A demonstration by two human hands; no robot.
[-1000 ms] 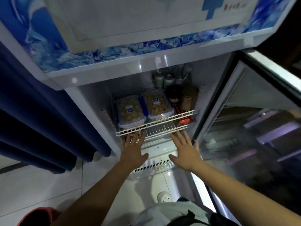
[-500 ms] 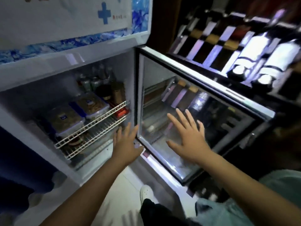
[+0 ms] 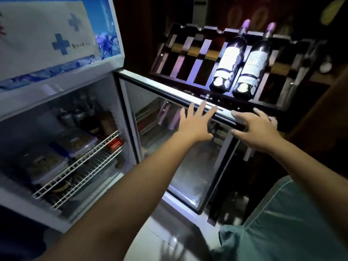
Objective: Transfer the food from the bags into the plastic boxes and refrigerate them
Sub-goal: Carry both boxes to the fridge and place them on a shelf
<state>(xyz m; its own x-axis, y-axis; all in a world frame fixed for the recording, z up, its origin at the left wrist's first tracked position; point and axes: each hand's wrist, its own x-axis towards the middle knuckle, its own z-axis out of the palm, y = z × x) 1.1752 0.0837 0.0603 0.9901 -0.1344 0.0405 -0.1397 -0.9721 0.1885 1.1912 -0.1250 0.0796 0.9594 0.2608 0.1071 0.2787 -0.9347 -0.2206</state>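
- Two plastic boxes [image 3: 62, 153] are set side by side on the wire shelf [image 3: 82, 164], left of both hands.
- The glass door [image 3: 180, 147] (swung open) is reached by the left hand [image 3: 195, 125] and right hand [image 3: 258, 130].
- Two bottles [image 3: 243, 63] are laid in the rack [image 3: 188, 59] beyond the fingers.

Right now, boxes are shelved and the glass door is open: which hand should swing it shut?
Probably right. The right hand already rests on the glass door at its free top corner, farthest from the hinge. The left hand is spread open nearer the hinge, over the glass.
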